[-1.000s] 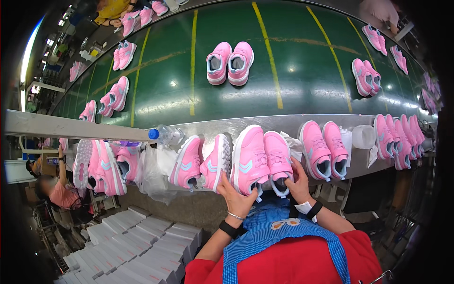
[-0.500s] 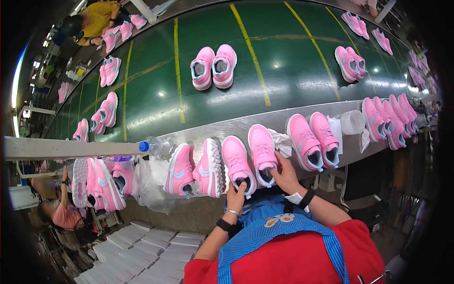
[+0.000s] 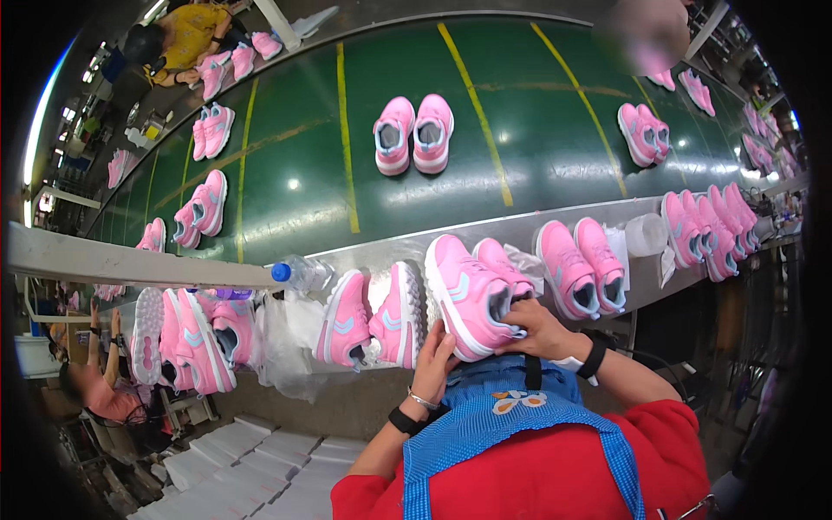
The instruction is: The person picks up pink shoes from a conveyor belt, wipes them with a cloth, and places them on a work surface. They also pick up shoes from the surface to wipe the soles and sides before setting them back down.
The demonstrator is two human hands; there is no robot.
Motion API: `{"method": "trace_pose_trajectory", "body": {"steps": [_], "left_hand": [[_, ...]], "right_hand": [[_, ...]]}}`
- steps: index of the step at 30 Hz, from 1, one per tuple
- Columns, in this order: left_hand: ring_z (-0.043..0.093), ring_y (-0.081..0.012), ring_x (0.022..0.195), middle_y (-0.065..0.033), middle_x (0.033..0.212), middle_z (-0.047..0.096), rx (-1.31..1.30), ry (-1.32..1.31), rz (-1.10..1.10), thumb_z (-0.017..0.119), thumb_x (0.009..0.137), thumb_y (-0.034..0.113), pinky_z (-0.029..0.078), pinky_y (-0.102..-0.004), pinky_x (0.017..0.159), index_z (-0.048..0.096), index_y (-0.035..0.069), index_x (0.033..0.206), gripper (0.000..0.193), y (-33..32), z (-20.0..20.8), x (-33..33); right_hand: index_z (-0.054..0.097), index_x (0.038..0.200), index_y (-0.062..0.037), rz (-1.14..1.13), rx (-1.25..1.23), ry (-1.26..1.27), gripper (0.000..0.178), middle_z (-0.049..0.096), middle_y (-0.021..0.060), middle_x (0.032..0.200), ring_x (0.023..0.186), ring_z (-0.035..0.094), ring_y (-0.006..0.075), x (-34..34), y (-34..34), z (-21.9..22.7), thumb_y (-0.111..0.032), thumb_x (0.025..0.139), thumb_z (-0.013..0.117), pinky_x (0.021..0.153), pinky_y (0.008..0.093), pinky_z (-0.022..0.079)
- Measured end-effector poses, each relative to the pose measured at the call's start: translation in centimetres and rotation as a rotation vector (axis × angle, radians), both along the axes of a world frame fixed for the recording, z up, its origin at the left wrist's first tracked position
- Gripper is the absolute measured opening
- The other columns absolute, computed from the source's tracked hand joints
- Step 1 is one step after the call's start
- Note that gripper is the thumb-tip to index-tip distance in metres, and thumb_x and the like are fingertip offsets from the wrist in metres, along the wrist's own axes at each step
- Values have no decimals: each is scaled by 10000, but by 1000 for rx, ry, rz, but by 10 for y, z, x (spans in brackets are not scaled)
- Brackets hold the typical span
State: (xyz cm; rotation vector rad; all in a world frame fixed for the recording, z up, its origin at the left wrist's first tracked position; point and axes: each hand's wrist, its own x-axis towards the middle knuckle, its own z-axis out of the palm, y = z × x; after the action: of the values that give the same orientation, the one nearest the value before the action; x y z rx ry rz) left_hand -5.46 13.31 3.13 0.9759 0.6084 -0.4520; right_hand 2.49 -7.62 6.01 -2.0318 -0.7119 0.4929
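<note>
Both hands are at a pair of pink sneakers with pale blue trim and white soles. The front sneaker is tilted, its side and opening showing. Along its sole near the heel, the fingers of my left hand are closed. My right hand is closed at the heels, with fingers by the opening of the rear sneaker and a thumb against the front one's heel. The front sneaker partly covers the rear one, and the right fingertips are hidden. To the left stands another pair, its nearer sneaker on its side.
A green conveyor belt with yellow lines carries more pink pairs. On the metal ledge are a pair, a clear roll and a blue-capped bottle. A white beam crosses at left. White boxes lie below.
The left sneaker of the held pair has been tilted and brought right, in front of the other. My left hand has moved from its opening to its sole. Someone's blurred head appears across the belt.
</note>
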Motion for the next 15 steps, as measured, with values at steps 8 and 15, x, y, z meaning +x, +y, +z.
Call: {"method": "trace_pose_trajectory", "body": {"steps": [8, 15], "left_hand": [[395, -220, 1184, -93, 1336, 323, -411, -156, -173, 436, 907, 246, 374, -397, 949, 149, 98, 1381, 573, 4, 39, 37], [409, -221, 1166, -114, 1316, 339, -396, -286, -191, 487, 873, 208, 367, -365, 955, 171, 56, 1362, 602, -6, 34, 57]], "right_hand": [[614, 1010, -95, -118, 212, 71, 417, 578, 88, 989, 954, 528, 259, -2, 5, 33, -132, 621, 761, 834, 342, 392], [617, 988, -113, -156, 151, -113, 387, 561, 92, 1003, 971, 508, 274, 4, -3, 35, -146, 628, 755, 873, 366, 358]]}}
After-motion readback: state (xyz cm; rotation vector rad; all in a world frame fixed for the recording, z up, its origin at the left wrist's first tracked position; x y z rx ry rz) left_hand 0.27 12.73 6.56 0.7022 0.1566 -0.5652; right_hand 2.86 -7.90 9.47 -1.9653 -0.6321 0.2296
